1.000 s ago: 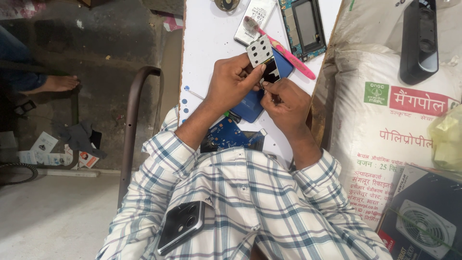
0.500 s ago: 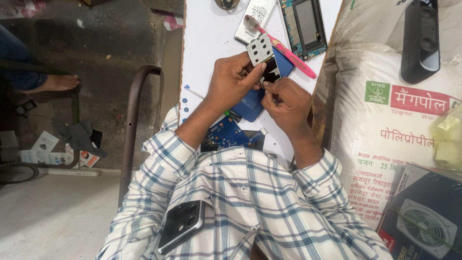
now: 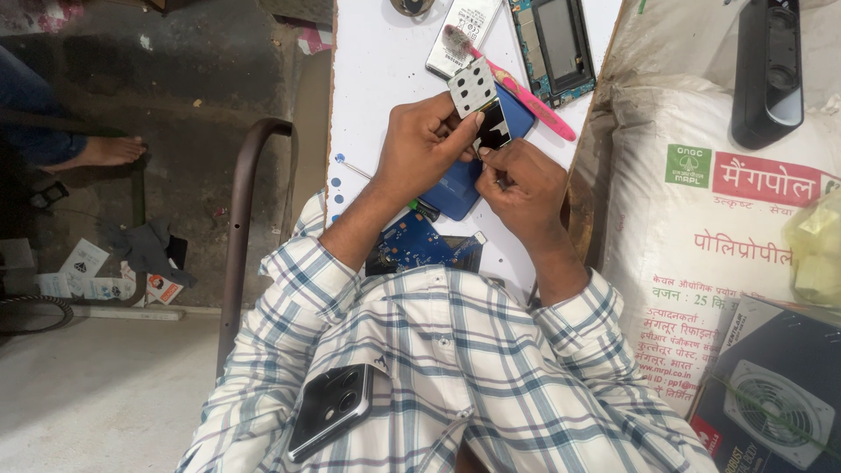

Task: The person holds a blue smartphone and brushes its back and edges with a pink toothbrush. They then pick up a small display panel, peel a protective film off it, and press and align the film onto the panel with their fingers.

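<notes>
Left hand pinches the small black square part with white dotted sheet; right hand, at 4 o'clock, fingers closed on its lower edge; better peel slowly

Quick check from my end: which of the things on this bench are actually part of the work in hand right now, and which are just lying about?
In use:
- left hand holding the small black part with a white dotted sheet
- right hand working at the same part
- blue flat case beneath the hands

Lying about:
- pink toothbrush
- opened phone frame
- white battery
- blue circuit board
- black phone on the lap
</notes>
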{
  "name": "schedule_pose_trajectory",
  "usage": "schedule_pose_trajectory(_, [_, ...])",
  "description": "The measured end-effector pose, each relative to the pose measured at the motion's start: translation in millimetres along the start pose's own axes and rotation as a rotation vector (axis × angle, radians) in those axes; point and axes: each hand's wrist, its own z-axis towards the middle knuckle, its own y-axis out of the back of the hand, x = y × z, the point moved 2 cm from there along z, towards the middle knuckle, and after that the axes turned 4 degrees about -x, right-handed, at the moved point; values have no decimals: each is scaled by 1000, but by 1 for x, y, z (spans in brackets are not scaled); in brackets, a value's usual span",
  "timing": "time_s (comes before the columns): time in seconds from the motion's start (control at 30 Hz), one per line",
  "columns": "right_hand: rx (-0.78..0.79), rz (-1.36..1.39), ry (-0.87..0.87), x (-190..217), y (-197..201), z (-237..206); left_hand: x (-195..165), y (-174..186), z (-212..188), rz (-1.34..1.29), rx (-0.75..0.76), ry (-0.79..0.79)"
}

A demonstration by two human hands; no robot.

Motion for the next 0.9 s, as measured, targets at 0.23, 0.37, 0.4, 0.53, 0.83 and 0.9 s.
schedule_pose_trajectory(0.23, [2, -3, 4, -1, 0, 1, 0, 0, 0, 4, 5, 6])
schedule_pose_trajectory(0.37, [4, -2, 8, -2, 0, 0, 1, 0, 0, 3, 7, 6])
schedule_pose_trajectory(0.4, [4, -1, 9, -2, 0, 0, 1, 0, 0, 5, 6, 9])
schedule_pose_trajectory(0.53, [0, 8, -18, -4, -1, -5, 4, 0, 0, -6, 6, 21])
schedule_pose_trajectory(0.83, [-70, 413, -296, -26, -2, -19, 8, 2, -1, -45, 20, 61])
schedule_pose_trajectory(0.9, [-73, 480, -300, -28, -3, -20, 7, 2, -1, -53, 21, 71])
